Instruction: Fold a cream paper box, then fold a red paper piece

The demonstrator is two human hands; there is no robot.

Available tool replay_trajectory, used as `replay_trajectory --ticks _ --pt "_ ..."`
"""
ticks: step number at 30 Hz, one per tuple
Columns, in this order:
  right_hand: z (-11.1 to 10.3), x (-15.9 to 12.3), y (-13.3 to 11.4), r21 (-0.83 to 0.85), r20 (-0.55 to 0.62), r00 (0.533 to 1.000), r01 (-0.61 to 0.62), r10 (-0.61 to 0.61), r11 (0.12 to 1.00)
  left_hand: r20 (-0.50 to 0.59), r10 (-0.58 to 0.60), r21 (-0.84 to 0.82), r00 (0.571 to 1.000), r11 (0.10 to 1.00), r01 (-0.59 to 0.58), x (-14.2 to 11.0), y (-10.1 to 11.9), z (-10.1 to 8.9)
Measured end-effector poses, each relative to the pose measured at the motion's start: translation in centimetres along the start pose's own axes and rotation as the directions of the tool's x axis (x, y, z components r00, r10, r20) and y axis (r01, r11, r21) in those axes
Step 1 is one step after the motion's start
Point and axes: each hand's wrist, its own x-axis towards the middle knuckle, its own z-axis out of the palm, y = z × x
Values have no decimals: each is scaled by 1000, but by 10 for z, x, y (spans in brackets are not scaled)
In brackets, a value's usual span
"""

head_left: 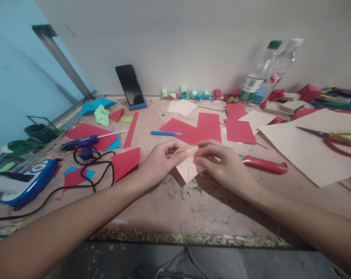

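Between my two hands is a folded piece of cream paper (pixel 188 170), held just above the table with one corner pointing toward me. Drawn or cut lines show on its face. My left hand (pixel 163 161) pinches its left side, thumb on top. At its upper right edge, my right hand (pixel 218 157) grips with thumb and fingers. Beyond the hands lie red paper sheets (pixel 208 128) and a blue pen (pixel 166 133). A red-handled knife (pixel 265 164) rests right of my right hand, its blade partly hidden behind the hand.
At left are a blue glue gun (pixel 86 144) with a looping black cord and a blue-and-white device (pixel 33 182). A phone (pixel 130 86) leans on a stand at the back. Plastic bottles (pixel 252 87) stand back right. Scissors (pixel 334 136) lie on large cream paper (pixel 303 155).
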Motion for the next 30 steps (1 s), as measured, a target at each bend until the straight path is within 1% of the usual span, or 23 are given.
replay_trajectory --ticks 4,6,11,13,15,17,19,22,24,25,27,30 --pt "-1 -1 -3 51 -5 1000 -4 4 999 8 11 -15 1000 1000 -11 1 0 1" --pt "0 -1 -3 48 -10 1000 -11 12 999 9 22 -14 1000 1000 -22 1 0 1" --pt "1 0 1 69 -2 1000 -25 25 997 -41 11 -36 999 999 -13 3 -3 0" --pt "0 1 0 81 -33 999 -27 30 996 -92 3 -44 996 999 -7 3 -4 -2" --pt "-2 0 -4 53 -95 995 -13 18 998 -138 -2 -43 990 999 -4 3 -4 -3" --pt "-6 -1 -11 14 -135 991 -7 9 1000 -149 -16 -50 989 999 8 4 -4 -4" --pt "-9 -4 -20 -3 -104 994 -25 25 1000 -137 -27 -71 990 997 17 4 -4 -3" --pt "-8 -7 -27 -34 65 998 -25 27 999 -129 -37 -106 991 994 24 4 -6 -2" --pt "-5 -7 -27 -23 138 990 -17 20 1000 -134 -41 -153 990 988 20 5 -8 -1" --pt "-3 -7 -27 -16 135 990 -23 25 1000 -153 -27 -150 988 989 3 4 -9 -1" --pt "-1 -5 -24 12 103 992 -76 74 997 -157 -32 -164 987 986 6 4 -11 -1" --pt "0 -2 -22 79 128 974 -199 188 977 -105 -65 -209 992 977 42 3 -13 1"
